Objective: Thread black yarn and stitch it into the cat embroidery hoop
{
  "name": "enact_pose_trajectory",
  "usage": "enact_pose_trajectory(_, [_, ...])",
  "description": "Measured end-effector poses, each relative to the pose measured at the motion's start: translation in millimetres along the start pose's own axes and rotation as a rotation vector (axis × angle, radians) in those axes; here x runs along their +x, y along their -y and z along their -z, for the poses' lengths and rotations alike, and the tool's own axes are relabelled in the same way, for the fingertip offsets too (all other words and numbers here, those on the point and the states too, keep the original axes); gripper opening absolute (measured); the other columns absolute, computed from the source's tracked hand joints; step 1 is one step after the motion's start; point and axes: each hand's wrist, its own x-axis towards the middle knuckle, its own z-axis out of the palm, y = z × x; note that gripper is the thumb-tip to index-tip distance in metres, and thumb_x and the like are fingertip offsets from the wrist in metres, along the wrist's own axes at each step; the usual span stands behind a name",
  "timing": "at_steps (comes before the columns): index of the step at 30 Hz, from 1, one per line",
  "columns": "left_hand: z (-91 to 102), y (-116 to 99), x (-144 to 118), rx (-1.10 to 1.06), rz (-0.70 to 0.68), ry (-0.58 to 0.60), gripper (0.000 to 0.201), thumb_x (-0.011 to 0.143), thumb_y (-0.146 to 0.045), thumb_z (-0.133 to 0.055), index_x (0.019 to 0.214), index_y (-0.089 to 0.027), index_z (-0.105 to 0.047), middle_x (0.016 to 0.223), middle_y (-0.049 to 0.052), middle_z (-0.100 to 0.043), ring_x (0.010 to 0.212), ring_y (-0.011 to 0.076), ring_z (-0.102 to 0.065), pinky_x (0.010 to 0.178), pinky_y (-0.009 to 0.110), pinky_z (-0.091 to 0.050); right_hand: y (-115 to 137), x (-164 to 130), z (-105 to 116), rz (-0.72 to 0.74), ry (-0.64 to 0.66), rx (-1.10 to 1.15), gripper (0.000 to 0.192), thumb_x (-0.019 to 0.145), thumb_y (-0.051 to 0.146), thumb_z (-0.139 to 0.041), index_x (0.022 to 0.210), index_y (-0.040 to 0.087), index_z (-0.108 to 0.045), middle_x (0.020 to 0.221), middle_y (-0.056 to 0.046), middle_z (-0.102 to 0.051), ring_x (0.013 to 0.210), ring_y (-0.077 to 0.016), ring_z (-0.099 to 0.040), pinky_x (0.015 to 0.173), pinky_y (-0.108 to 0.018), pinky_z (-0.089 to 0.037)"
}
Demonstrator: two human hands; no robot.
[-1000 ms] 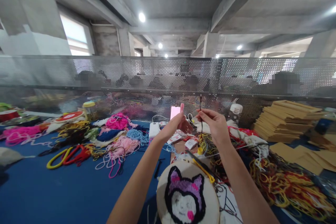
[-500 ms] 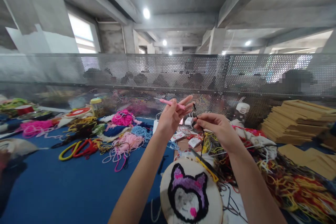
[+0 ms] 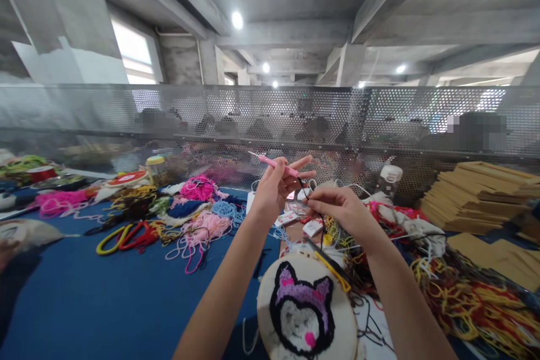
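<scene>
A pink needle (image 3: 274, 164) is pinched in the left hand (image 3: 274, 191), raised above the far middle of the blue table (image 3: 105, 304). A black thread (image 3: 323, 225) is pinched by the right hand (image 3: 337, 208), just beside the needle's right end. A hoop (image 3: 304, 315) with a cat face lies near, below both hands. Yarn piles (image 3: 189, 214) are spread at the left.

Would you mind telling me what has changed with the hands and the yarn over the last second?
The left hand turned the pink punch needle from end-on to lying sideways, tip pointing left. The right hand came down and toward the left hand, bringing the black yarn close to the needle's handle end. Both grips stayed; the embroidery hoop with the cat face stays below, and the blue table looks unchanged.
</scene>
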Motion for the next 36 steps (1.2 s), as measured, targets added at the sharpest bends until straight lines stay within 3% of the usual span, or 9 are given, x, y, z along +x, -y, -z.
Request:
enact_pose_trajectory(12, [10.5,-7,3,0.177,-0.015,-0.031,0.022,0.083,-0.039,-0.052,0.089,-0.018,-0.048,0.094,0.011,-0.069,0.077,0.0203,-0.067,0.061,0.026,-0.048,-10,4,3,-0.038,0.014,-0.086,0.011,0.072,0.029,-0.064,0.074,0.019,-0.068,0.063,-0.002,-0.065,0.057,-0.0119,-0.056,0.057,-0.026,-0.044])
enact_pose_trajectory(24, [15.9,-16,-2,0.403,0.061,0.089,0.019,0.083,-0.035,-0.053,0.091,-0.018,-0.049,0.084,0.008,-0.069,0.081,0.0177,-0.064,0.068,0.027,-0.046,-15,7,3,-0.065,-0.006,-0.098,0.012,0.070,0.029,-0.065,0.078,0.019,-0.066,0.065,0.000,-0.064,0.058,-0.0118,-0.056,0.058,-0.027,-0.045])
enact_pose_trajectory(29, [14.5,-12,-1,0.553,0.074,0.149,0.020,0.083,-0.034,-0.053,0.092,-0.016,-0.055,0.074,0.004,-0.063,0.073,0.0123,-0.058,0.070,0.025,-0.044,-14,7,-1,-0.033,-0.096,0.010,0.027,0.068,0.023,-0.067,0.089,0.021,-0.051,0.061,0.004,-0.064,0.060,-0.0127,-0.061,0.062,-0.027,-0.048])
enact_pose_trajectory(32, [12.0,-5,0,0.605,0.047,0.168,0.019,0.082,-0.032,-0.054,0.088,-0.015,-0.060,0.073,0.003,-0.061,0.066,0.0092,-0.053,0.061,0.021,-0.040,-10,6,-4,0.020,-0.158,0.067,0.030,0.068,0.023,-0.068,0.087,0.022,-0.044,0.063,0.003,-0.066,0.059,-0.0125,-0.062,0.062,-0.027,-0.049])
enact_pose_trajectory(36, [10.3,2,1,0.563,0.104,0.095,0.020,0.080,-0.035,-0.057,0.078,-0.015,-0.059,0.064,0.000,-0.056,0.045,0.0042,-0.040,0.040,0.020,-0.026,-7,5,-7,0.067,-0.197,0.041,0.027,0.070,0.028,-0.067,0.084,0.021,-0.045,0.066,0.002,-0.066,0.059,-0.0131,-0.062,0.062,-0.028,-0.049])
